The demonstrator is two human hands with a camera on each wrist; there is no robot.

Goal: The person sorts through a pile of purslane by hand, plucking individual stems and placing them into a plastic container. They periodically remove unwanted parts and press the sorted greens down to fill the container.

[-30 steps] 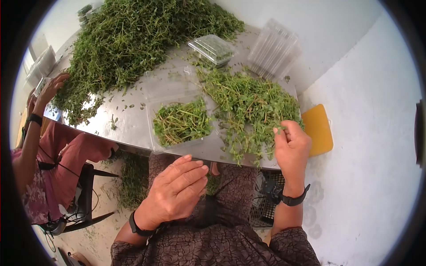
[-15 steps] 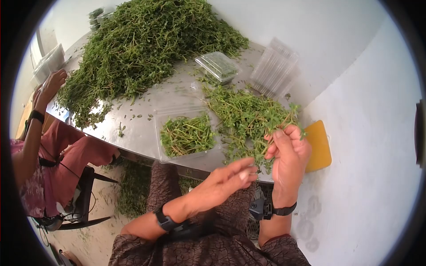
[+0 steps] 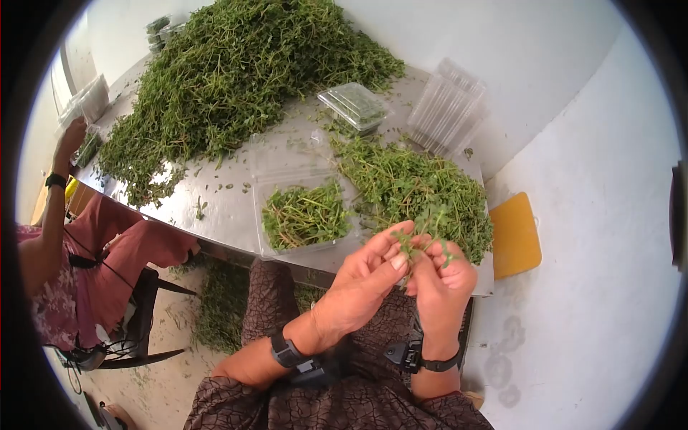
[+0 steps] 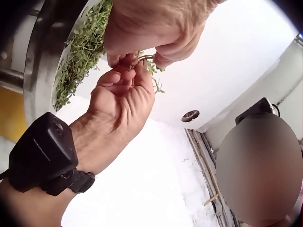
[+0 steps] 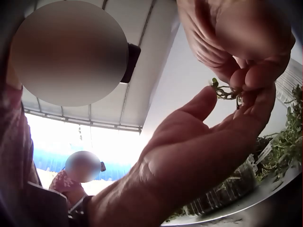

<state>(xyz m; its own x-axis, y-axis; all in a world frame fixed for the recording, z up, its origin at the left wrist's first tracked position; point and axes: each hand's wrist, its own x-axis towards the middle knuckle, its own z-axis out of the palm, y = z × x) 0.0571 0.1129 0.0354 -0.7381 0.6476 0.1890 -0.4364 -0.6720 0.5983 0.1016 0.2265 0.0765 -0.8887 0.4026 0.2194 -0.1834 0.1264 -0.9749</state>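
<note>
Table [image 3: 229, 215]: a metal surface, with a large heap of herbs [image 3: 229, 64] spread over its far left part and a smaller herb pile [image 3: 416, 186] at the near right corner.
Open tray [image 3: 304, 215]: set at the near edge, partly filled with cut sprigs; nothing has been added to it in the last second.
Left hand [image 3: 365, 279]: brought up from the lap and across to the right hand, fingers now pinching the sprig.
Right hand [image 3: 441, 283]: drawn back from the smaller pile towards the body, thumb and fingers closed on the same sprig.
Sprig [image 3: 423, 244]: lifted off the pile and held between both hands just off the near edge; probably being trimmed, though the fingers hide the stem.
</note>
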